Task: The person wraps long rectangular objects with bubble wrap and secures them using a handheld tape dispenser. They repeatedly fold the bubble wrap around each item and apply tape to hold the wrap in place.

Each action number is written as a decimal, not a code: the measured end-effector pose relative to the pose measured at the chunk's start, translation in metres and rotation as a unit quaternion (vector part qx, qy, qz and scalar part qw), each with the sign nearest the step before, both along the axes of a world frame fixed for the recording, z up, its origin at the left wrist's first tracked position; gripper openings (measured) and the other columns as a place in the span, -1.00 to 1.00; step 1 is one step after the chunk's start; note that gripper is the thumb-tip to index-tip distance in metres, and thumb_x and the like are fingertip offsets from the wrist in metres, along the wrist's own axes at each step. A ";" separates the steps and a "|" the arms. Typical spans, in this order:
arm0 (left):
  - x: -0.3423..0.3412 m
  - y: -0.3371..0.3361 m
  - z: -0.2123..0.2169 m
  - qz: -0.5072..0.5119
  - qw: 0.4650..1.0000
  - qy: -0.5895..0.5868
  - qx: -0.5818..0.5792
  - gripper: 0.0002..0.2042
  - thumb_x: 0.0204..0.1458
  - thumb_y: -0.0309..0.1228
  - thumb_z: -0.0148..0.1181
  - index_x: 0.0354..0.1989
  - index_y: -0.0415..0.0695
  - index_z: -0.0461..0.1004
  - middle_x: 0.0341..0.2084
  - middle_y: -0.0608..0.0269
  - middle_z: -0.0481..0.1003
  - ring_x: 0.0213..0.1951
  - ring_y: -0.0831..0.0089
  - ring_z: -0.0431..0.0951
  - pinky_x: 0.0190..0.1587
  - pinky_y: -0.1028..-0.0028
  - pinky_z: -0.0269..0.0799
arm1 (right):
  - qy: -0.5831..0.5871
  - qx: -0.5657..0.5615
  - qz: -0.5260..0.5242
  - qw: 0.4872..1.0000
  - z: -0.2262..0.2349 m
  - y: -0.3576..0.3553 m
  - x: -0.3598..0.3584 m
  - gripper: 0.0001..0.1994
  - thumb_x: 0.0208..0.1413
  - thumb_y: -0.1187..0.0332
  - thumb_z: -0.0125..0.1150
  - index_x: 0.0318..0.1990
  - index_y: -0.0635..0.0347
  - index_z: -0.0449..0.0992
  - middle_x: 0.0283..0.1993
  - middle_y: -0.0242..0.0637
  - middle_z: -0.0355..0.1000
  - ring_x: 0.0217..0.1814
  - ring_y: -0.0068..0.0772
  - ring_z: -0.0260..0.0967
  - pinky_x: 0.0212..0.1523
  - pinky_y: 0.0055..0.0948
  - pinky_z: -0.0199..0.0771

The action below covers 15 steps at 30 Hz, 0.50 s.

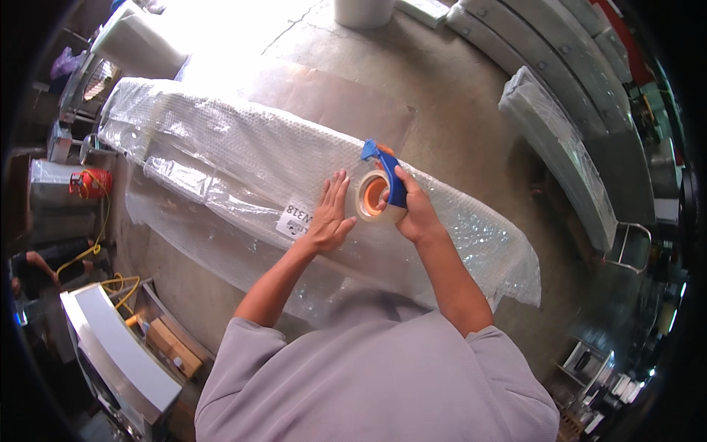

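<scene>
Left hand [329, 219]: flat, empty, just right of label [292, 221]
Right hand [418, 212]: curled round tape dispenser [397, 186], farther right of label
Wrapped bundle [302, 151]: long axis slants past label

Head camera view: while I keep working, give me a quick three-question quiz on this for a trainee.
1. Which hand holds the tape dispenser?
2. True or false: the left hand is clenched into a fist.
3. Where does the white label show? A: on the tape dispenser; B: on the bubble-wrapped bundle; C: on the left hand.

Key:
1. The right hand.
2. False; it is held open.
3. B.
</scene>
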<state>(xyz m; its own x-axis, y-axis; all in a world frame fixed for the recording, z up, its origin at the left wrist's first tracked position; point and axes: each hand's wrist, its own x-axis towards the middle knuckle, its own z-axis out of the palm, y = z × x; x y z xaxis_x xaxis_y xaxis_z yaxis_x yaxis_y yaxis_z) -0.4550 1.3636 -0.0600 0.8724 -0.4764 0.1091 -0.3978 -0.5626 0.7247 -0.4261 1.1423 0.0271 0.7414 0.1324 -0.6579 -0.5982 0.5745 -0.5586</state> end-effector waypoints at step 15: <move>-0.003 0.016 -0.035 0.063 0.829 0.133 -0.540 -0.01 0.18 0.07 -0.13 0.56 -0.14 -0.60 0.59 -0.10 -0.42 0.60 0.06 -0.40 0.55 0.05 -0.52 | 0.024 -0.195 -0.022 0.980 0.026 0.106 0.045 -0.60 0.42 0.07 0.03 -0.04 0.32 0.48 -0.37 -0.14 0.51 -0.40 -0.20 0.55 -0.29 -0.17 0.67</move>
<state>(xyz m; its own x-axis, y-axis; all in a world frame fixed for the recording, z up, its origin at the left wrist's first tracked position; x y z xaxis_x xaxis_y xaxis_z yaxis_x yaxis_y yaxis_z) -0.4582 1.3794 -0.0945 0.9694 -0.1290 0.2090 -0.1314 0.4466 0.8850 -0.3811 1.2487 0.0528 0.7077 -0.1676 -0.6863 -0.6090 0.3477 -0.7129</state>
